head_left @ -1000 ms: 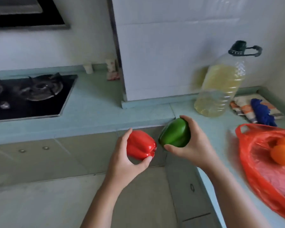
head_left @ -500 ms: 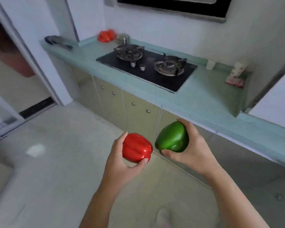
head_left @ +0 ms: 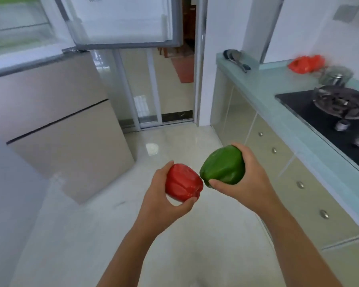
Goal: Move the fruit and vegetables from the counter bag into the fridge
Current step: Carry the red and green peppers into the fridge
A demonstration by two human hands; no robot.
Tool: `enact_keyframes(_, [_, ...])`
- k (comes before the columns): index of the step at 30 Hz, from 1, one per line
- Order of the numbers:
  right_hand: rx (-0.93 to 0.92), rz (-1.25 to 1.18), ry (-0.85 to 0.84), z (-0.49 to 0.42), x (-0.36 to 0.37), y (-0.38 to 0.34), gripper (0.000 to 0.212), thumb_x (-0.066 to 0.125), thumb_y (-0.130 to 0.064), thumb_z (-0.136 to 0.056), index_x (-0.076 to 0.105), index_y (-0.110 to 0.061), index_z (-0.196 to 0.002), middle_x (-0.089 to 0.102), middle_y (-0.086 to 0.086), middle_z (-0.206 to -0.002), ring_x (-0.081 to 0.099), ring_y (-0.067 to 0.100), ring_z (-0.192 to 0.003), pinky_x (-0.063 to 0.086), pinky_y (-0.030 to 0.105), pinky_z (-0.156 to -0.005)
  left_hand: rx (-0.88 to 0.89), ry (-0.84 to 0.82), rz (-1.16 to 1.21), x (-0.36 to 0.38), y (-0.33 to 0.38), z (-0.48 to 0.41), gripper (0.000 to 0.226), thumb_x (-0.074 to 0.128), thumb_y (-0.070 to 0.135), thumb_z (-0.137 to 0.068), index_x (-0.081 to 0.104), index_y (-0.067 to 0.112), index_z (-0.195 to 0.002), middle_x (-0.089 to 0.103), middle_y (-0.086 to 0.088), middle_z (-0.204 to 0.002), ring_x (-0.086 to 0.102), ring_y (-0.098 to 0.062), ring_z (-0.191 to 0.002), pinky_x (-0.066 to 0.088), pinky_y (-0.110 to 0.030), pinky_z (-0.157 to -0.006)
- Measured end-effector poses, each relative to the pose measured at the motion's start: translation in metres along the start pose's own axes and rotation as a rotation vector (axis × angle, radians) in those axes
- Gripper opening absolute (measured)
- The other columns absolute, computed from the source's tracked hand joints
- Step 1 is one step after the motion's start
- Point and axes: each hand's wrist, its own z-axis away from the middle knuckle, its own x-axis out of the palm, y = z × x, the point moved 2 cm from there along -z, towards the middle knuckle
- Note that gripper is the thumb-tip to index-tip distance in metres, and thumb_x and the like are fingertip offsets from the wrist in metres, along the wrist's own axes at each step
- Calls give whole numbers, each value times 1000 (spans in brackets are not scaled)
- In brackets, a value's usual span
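Observation:
My left hand (head_left: 161, 206) grips a red bell pepper (head_left: 182, 183) in front of my chest. My right hand (head_left: 247, 183) grips a green bell pepper (head_left: 223, 164) just beside it, the two peppers almost touching. The fridge (head_left: 56, 119) stands at the left with beige lower drawers shut. Its upper door (head_left: 120, 19) is swung open at the top, and lit shelves (head_left: 19, 27) show at the top left. The counter bag is out of view.
A pale green counter (head_left: 282, 112) with cabinets runs along the right, carrying a black gas hob (head_left: 336, 114), a small red bag (head_left: 307, 63) and a dark utensil (head_left: 236, 59). A doorway (head_left: 174, 79) opens ahead. Glossy floor (head_left: 174, 139) lies between fridge and counter.
The view has swung left from the counter and bag, past the hob, to the open fridge. Both hands keep the same hold on the peppers.

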Motion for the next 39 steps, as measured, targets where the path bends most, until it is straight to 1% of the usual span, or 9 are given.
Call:
enact_keyframes(4, [-101, -15, -132, -60, 45, -26, 93, 84, -33, -58, 29, -36, -133, 41, -13, -121, 43, 9, -106, 37, 16, -75, -89, 155, -39, -39, -23, -21, 87, 81, 34, -64, 28, 34, -133, 35, 30, -118, 32, 22, -108, 34, 4, -78])
enact_keyframes(9, [-217, -18, -294, -113, 118, -64, 90, 84, -33, -59, 29, -35, -131, 39, -14, -117, 42, 8, -102, 36, 9, -68, -212, 336, -70, -97, -58, -30, 81, 82, 32, -63, 25, 49, -119, 35, 34, -112, 33, 24, -104, 36, 4, -73])
enact_keyframes(13, [-283, -21, -369, -148, 178, -95, 92, 84, -37, -57, 29, -37, -131, 41, -14, -117, 44, 8, -102, 40, 18, -75, -278, 458, -79, -148, -91, -40, 83, 82, 31, -62, 26, 46, -122, 38, 31, -111, 37, 23, -102, 36, 5, -72])
enact_keyframes(17, [-334, -25, -372, -185, 239, -131, 94, 84, -36, -57, 30, -34, -133, 41, -11, -119, 44, 12, -103, 40, 21, -79, -275, 494, -120, -203, -127, -63, 84, 82, 29, -63, 26, 43, -123, 36, 30, -112, 36, 26, -100, 32, 7, -71])
enact_keyframes(21, [-378, -32, -360, -223, 296, -178, 95, 84, -37, -57, 29, -32, -135, 40, -9, -121, 43, 13, -104, 40, 25, -83, -277, 528, -146, -270, -161, -94, 82, 82, 29, -63, 26, 44, -122, 35, 31, -112, 44, 11, -98, 32, 8, -70])
enact_keyframes(24, [-412, -46, -332, -251, 328, -210, 95, 83, -37, -58, 29, -31, -135, 39, -10, -120, 42, 11, -104, 39, 22, -81, -254, 556, -156, -316, -180, -122, 83, 82, 28, -63, 26, 42, -123, 36, 31, -111, 44, 8, -98, 33, 7, -70])
enact_keyframes(27, [-407, -89, -274, -277, 351, -227, 93, 84, -34, -57, 30, -32, -133, 40, -10, -118, 43, 11, -102, 38, 16, -75, -196, 566, -167, -351, -197, -155, 81, 83, 28, -62, 29, 43, -121, 38, 30, -110, 43, 13, -99, 34, 5, -71])
enact_keyframes(32, [-420, -74, -256, -331, 382, -248, 95, 84, -33, -57, 29, -31, -134, 38, -10, -116, 43, 12, -103, 40, 22, -77, -141, 541, -165, -387, -221, -218, 79, 81, 32, -63, 27, 47, -119, 35, 31, -112, 33, 26, -102, 35, 5, -73])
enact_keyframes(39, [-522, -121, -238, -440, 428, -283, 94, 84, -32, -56, 29, -33, -133, 38, -8, -120, 43, 12, -104, 38, 22, -80, -106, 610, -175, -430, -257, -325, 83, 81, 32, -63, 26, 46, -124, 34, 32, -113, 38, 23, -100, 36, 4, -72])
